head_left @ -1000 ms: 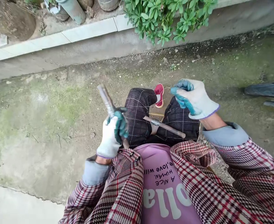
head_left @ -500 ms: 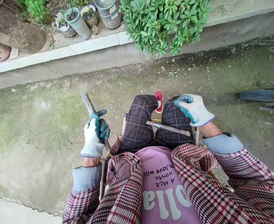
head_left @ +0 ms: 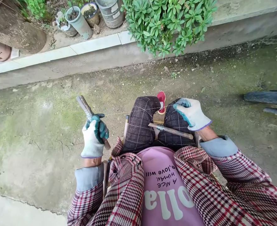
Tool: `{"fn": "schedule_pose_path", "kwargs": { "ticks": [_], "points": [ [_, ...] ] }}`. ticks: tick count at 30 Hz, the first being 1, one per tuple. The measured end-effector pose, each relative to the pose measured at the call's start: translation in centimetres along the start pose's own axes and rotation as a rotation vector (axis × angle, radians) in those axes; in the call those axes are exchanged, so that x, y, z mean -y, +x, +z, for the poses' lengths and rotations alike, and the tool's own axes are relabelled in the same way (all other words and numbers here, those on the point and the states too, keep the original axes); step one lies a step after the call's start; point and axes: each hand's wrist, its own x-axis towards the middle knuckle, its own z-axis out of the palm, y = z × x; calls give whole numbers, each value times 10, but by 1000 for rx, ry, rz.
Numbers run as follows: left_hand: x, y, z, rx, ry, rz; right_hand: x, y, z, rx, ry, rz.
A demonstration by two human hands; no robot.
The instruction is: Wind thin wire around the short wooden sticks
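My left hand (head_left: 95,135), in a white glove with a green coated palm, is closed around a wooden stick (head_left: 83,103). Thin wire is wound about the stick just above the fist, and a short dark piece (head_left: 100,115) juts out beside it. From there a fine strand of wire (head_left: 129,112) runs across my knees to my right hand (head_left: 191,113). That hand, gloved the same way, pinches the strand over my knee. Across my lap rests a second wooden stick (head_left: 178,132), with wire coiled near one end.
I am sitting on a chair (head_left: 126,125) on mossy bare ground. Ahead runs a low wall with a white tiled edge (head_left: 96,45), bearing pots, a metal bucket (head_left: 111,15) and a leafy bush (head_left: 166,25). A dark wheel (head_left: 265,97) stands at the right.
My left hand has shifted slightly left, and the stick in it leans further left. My right hand has come a little left and down, still pinching the strand.
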Motion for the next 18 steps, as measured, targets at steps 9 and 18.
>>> {"fn": "schedule_pose_path", "kwargs": {
  "ticks": [9,18],
  "points": [
    [1,16,-22,-56,-4,-20,-7,-3,-22,223,128,61],
    [2,32,-57,-249,-19,-97,-66,-52,31,566,-1063,-210]
  ]
}}
